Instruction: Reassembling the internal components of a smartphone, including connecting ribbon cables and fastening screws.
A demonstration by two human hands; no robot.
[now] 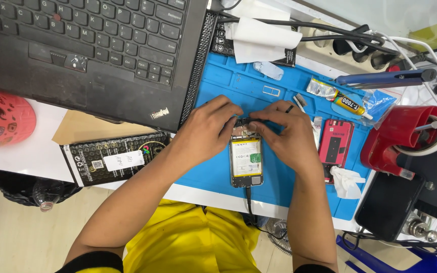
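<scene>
Two hands at work over an opened phone [246, 164], back cover off, pale battery showing, flat on a blue repair mat [279, 91] on the bench [26, 151]. Left hand [206, 129] curled over the phone's top edge, fingertips pinched down on a small dark part [242, 122] there. Right hand [289, 136] meeting it from the other side, thumb and forefinger closed on the same part, a dark ring on one finger. Fingertips of both nearly touching each other above the battery. Dark cable [249, 199] plugged into the phone's bottom end, running toward the body and off the bench edge.

Just right of the right hand, a red back cover [336, 144] lying flat on the mat, with a crumpled white tissue [347, 182] near its lower end. Beyond the right hand's knuckles, a small brush [300, 102] and a glue tube [347, 103] in a clear bag. Farther right, a red tape dispenser [403, 139], well apart from both hands. Beyond the left hand, an open black laptop [92, 50], its corner overhanging the mat. Left of the left forearm, a black bubble-wrap packet [112, 159] with a white label. Far left, a red patterned cap [1, 119]. Yellow garment [188, 237] below, between the forearms.
</scene>
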